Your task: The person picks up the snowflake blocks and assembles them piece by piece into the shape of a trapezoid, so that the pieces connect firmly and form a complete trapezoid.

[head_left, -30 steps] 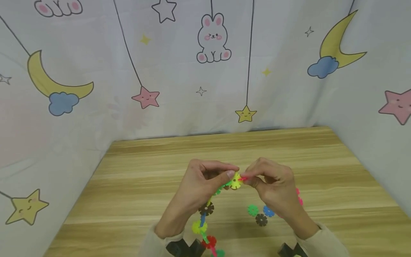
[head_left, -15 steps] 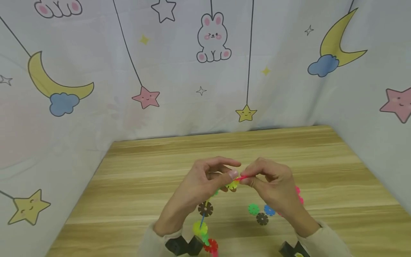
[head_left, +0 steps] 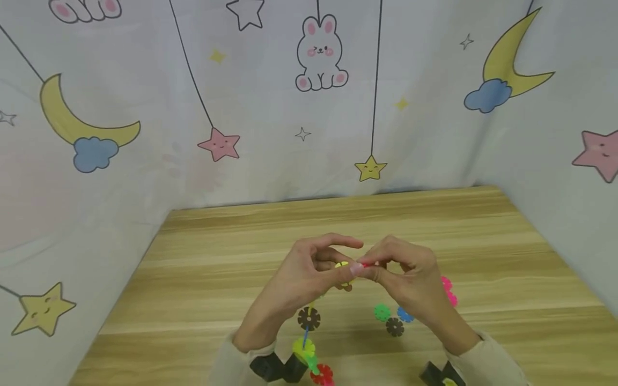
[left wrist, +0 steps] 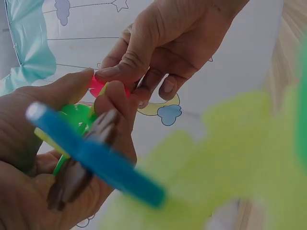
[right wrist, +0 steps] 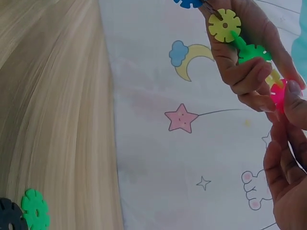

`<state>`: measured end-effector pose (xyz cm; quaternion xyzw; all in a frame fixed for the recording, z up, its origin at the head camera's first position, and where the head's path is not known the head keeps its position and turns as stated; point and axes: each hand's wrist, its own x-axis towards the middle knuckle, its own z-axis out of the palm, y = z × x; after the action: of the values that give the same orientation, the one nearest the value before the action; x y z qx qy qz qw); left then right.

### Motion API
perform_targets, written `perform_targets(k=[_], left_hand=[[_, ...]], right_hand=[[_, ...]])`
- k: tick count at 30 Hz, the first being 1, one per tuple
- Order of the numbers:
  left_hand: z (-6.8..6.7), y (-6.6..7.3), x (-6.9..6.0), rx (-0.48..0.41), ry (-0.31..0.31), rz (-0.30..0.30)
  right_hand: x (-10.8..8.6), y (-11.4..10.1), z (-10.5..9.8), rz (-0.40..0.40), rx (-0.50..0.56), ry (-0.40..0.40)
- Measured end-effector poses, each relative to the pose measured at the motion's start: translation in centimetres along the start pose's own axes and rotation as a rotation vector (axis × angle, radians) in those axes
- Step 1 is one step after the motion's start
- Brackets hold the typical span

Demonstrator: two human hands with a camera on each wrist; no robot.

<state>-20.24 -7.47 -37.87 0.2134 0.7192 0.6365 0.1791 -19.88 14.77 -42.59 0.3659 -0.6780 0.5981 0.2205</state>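
Right hand (head_left: 407, 273): pinches one pink disc (right wrist: 278, 98)
Left hand (head_left: 309, 273): grips one disc chain (head_left: 309, 323)
Table discs (head_left: 379, 314): five visible
Change: thumbs (head_left: 344, 275) closer

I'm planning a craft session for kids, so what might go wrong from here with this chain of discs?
The pink disc is pinched at the right hand's fingertips, so it could slip or bend.
The chain trails from the left hand; a tug might loosen a joint.
The blue disc on the table sits close by the right forearm in the head view and might get knocked.
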Motion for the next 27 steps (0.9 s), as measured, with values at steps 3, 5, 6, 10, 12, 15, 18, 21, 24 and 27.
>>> perform_targets(k=[3,5,6,10,12,15,18,21,24,27], left_hand=[[-0.2,0.0,-0.1,0.000,0.014,-0.002],[-0.4,0.1,-0.2,0.002,0.025,-0.003],[-0.4,0.1,-0.2,0.002,0.030,-0.006],[-0.6,0.2,-0.3,-0.009,0.036,-0.016],[-0.7,0.2,-0.2,-0.012,0.035,-0.018],[-0.7,0.2,-0.1,-0.012,0.034,-0.023],[-0.7,0.1,-0.1,-0.012,0.039,-0.033],[-0.6,0.2,-0.1,-0.009,0.044,-0.036],[-0.6,0.2,-0.1,-0.008,0.046,-0.033],[-0.5,0.2,-0.1,-0.010,0.048,-0.028]], right_hand=[[-0.4,0.2,-0.5,0.085,-0.042,-0.027],[-1.0,0.5,-1.0,0.154,-0.076,-0.040],[-1.4,0.7,-1.3,0.188,-0.096,-0.045],[-3.2,1.5,-2.6,0.339,-0.162,-0.060],[-4.1,1.8,-3.2,0.429,-0.186,-0.064],[-5.5,2.5,-4.0,0.517,-0.207,-0.072],[-6.5,3.2,-4.3,0.555,-0.197,-0.082],[-7.3,4.0,-4.3,0.602,-0.202,-0.117],[-7.8,4.7,-4.2,0.623,-0.226,-0.170],[-8.2,5.1,-4.1,0.613,-0.240,-0.207]])
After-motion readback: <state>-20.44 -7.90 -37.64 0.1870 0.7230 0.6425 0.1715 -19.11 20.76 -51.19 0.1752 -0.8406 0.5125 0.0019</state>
